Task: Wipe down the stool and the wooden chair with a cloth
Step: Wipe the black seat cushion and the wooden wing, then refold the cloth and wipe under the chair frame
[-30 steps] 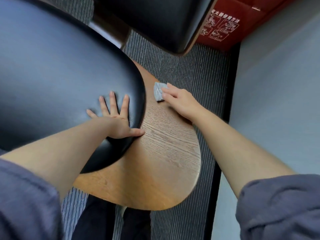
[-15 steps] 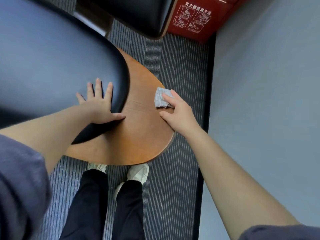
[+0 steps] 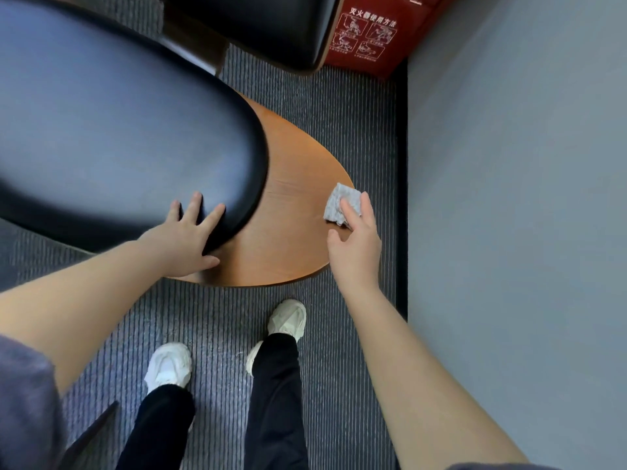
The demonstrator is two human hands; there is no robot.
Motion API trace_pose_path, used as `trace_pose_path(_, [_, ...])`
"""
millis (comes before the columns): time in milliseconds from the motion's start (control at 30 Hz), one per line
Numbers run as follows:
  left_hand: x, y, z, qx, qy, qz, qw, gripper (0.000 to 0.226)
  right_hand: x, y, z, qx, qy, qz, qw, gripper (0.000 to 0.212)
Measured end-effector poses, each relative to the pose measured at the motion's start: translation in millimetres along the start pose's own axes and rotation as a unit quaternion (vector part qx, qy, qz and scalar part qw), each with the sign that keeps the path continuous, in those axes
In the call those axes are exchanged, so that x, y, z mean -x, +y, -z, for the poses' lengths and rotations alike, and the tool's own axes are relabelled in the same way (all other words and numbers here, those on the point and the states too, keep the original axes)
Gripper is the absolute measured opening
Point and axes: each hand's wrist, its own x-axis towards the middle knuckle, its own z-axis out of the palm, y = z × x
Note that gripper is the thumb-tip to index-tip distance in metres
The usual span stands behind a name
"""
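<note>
The grey cloth (image 3: 339, 201) lies flat under the straight fingers of the right hand (image 3: 356, 245), at the wooden chair (image 3: 288, 239) panel's wall-side edge. Bare wood stretches left of it to the left hand (image 3: 185, 239), spread flat on the black cushion (image 3: 118, 130).
</note>
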Motion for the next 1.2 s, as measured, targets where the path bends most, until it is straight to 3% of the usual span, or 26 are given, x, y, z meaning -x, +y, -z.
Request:
trace_pose_path(267, [20.5,-65.3,-24.9,-0.052,0.017,-0.062,0.997,0.092,58.5,-7.6,-63.0,-0.121,0.216,-0.039,0.968,0.040])
trace_pose_path(467, [39.0,-90.0,-44.6,-0.050,0.034,-0.080,0.995,0.089,98.7,-21.0,-117.1,-0.134,0.283,-0.069,0.947,0.038])
trace_pose_path(567, [45.7,-82.1,-48.9,0.064,0.095,-0.102,0.988,0.072,115.8,-27.2,-135.2,-0.141,0.247,-0.096,0.954,0.041])
trace_pose_path(700, [54.2,-57.5,-50.0,0.180,0.192,-0.189,0.946,0.048,122.6,-22.7,-118.4,-0.124,0.175,-0.126,0.969,0.042])
trace_pose_path(867, [49.1,-1.9,-50.3,0.253,0.278,-0.251,0.892,0.031,119.0,-4.1,-85.7,-0.134,0.083,-0.087,0.984,0.028])
trace_pose_path(1000, [39.0,44.6,-57.6,0.282,0.360,-0.299,0.838,0.025,113.2,-1.4,-64.4,-0.178,0.054,-0.045,0.982,0.042])
trace_pose_path(1067, [34.2,65.3,-62.6,0.286,0.399,-0.331,0.805,0.024,109.3,4.9,-53.0,-0.243,0.040,-0.045,0.968,0.024])
trace_pose_path(1167, [23.2,89.1,-66.1,0.296,0.433,-0.348,0.777,0.030,97.3,24.1,-36.6,-0.308,-0.002,-0.031,0.951,0.047])
trace_pose_path(1200, [19.5,94.4,-65.5,0.304,0.444,-0.343,0.770,0.034,92.6,29.2,-30.2,-0.327,-0.022,-0.018,0.944,0.043])
